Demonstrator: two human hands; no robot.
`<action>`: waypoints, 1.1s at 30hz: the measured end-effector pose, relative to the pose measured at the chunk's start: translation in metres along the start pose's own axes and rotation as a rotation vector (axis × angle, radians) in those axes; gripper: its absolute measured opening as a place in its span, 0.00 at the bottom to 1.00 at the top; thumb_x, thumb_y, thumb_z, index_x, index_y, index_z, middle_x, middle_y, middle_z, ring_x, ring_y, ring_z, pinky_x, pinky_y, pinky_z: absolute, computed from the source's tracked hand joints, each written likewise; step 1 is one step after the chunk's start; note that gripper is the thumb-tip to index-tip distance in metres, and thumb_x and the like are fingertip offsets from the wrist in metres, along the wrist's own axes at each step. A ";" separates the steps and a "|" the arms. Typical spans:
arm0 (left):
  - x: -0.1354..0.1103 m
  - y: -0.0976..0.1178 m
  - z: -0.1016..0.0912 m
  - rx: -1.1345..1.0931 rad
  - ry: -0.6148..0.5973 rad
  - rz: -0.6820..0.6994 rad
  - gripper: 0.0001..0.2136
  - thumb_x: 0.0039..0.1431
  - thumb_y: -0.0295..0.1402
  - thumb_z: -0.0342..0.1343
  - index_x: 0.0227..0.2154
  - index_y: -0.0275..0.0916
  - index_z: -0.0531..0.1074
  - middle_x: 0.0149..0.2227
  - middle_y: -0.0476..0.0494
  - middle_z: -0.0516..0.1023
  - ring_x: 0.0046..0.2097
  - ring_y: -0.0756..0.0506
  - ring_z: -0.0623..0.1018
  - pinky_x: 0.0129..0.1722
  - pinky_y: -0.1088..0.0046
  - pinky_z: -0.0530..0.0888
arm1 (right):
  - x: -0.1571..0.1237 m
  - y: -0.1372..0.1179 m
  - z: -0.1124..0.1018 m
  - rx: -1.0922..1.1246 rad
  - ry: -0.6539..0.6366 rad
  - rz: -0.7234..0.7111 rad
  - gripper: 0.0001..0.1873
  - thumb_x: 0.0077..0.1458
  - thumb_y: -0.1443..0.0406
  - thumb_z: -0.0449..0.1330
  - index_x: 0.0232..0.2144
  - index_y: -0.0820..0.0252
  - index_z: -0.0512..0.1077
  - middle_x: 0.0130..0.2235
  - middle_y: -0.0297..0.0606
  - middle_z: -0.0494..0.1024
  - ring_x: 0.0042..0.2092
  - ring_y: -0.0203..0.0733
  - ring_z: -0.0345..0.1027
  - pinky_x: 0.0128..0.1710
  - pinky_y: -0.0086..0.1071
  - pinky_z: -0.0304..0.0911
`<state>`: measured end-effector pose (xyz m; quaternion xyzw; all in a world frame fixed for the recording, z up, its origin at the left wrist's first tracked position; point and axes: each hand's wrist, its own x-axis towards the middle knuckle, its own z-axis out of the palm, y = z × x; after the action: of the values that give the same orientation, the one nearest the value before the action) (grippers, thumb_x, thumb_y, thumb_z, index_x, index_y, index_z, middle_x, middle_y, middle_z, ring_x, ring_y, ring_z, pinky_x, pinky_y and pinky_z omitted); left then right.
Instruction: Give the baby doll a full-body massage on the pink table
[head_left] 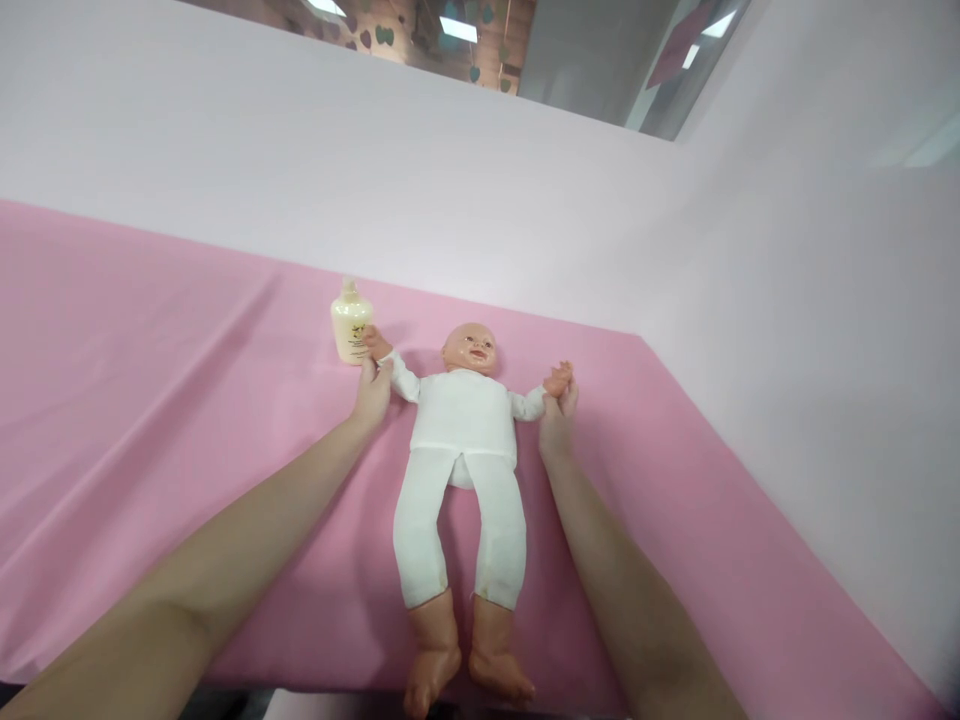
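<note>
Two hands hold the doll [465, 420] by its own hands, one at each side. The left hand [373, 393], left of the frame's middle, has its thumb and fingers closed on the doll's hand at the wrist, just below the bottle [351, 320]. The right hand [559, 410], right of the middle, has its fingers curled round behind the doll's other hand and clamped there; some of them are hidden by it.

From these grips the doll's arms spread out to both sides, in white sleeves. It lies on its back in the middle of the frame, head toward the top, face up and turned slightly to the right. White top and white trousers cover it, and its bare feet reach the bottom edge of the frame.

The bottle, cream-coloured with small dark print, stands upright left of the doll's head; the doll's hand overlaps its right side. Both person's forearms come in from the lower corners. Under everything is a pink cloth [675, 520], creased at the left. Beyond it rises a white wall [450, 180], with a window [592, 60] along the top showing heart shapes [384, 36] and bright lights [457, 29].
</note>
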<state>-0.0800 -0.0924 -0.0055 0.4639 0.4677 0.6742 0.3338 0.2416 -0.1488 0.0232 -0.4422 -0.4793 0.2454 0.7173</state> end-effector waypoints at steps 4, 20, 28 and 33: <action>0.008 -0.009 -0.003 -0.060 0.077 -0.128 0.16 0.69 0.42 0.47 0.57 0.48 0.62 0.62 0.40 0.71 0.66 0.40 0.71 0.63 0.57 0.73 | 0.007 0.010 -0.010 -0.014 0.162 0.164 0.38 0.52 0.64 0.52 0.66 0.54 0.57 0.70 0.44 0.59 0.71 0.49 0.55 0.70 0.54 0.54; -0.023 0.032 0.009 0.430 -0.478 0.383 0.24 0.64 0.46 0.55 0.59 0.41 0.70 0.55 0.35 0.76 0.58 0.34 0.74 0.63 0.50 0.68 | -0.015 -0.010 0.010 -0.276 -0.417 -0.107 0.34 0.54 0.66 0.61 0.63 0.48 0.66 0.64 0.38 0.71 0.67 0.47 0.61 0.72 0.50 0.50; -0.025 0.038 0.009 0.394 -0.477 0.362 0.24 0.66 0.45 0.54 0.61 0.42 0.68 0.59 0.37 0.75 0.61 0.35 0.73 0.64 0.52 0.68 | -0.012 -0.004 0.010 -0.181 -0.339 -0.065 0.36 0.58 0.62 0.59 0.67 0.50 0.60 0.70 0.38 0.63 0.70 0.45 0.56 0.73 0.48 0.49; -0.018 0.028 0.006 0.195 -0.334 0.203 0.23 0.66 0.46 0.54 0.59 0.41 0.68 0.56 0.38 0.77 0.56 0.38 0.76 0.60 0.56 0.72 | -0.003 -0.003 0.006 0.006 -0.086 -0.023 0.39 0.57 0.61 0.57 0.69 0.51 0.55 0.72 0.42 0.58 0.72 0.46 0.52 0.72 0.51 0.48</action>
<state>-0.0682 -0.1158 0.0156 0.6440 0.4199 0.5697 0.2906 0.2347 -0.1496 0.0254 -0.4236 -0.5138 0.2574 0.7002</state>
